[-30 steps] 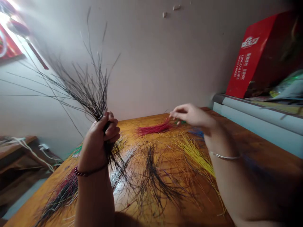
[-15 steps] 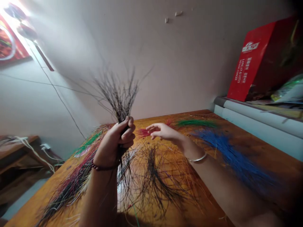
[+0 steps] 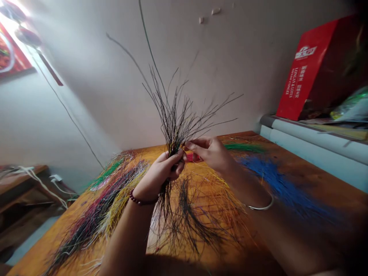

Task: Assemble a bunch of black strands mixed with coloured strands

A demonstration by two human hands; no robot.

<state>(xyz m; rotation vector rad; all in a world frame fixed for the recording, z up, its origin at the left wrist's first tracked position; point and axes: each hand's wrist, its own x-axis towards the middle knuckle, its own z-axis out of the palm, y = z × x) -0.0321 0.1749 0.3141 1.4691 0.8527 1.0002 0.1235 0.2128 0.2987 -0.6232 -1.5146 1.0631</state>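
My left hand [image 3: 163,173], with a dark bead bracelet on its wrist, is closed round a bundle of thin black strands [image 3: 175,119] that fans out upward above the fist and hangs down below it. My right hand [image 3: 211,152], with a silver bangle on its wrist, is right beside the bundle, its fingertips pinching at the strands just above my left fist. Both hands hover above an orange wooden table [image 3: 290,153] strewn with strands: loose black ones [image 3: 189,214] beneath the hands, yellow ones [image 3: 230,191], a blue heap [image 3: 276,184], green ones [image 3: 244,147] and a small red bunch [image 3: 190,157].
A mixed heap of red, black, yellow and green strands [image 3: 97,211] lies along the table's left side. A red box [image 3: 310,69] stands on a white ledge [image 3: 313,142] at the right. A low wooden shelf with white cables [image 3: 31,178] is at the left.
My left hand has carried the black bundle rightward toward the middle. My right hand left the red bunch at the far side, came back and now pinches the bundle.
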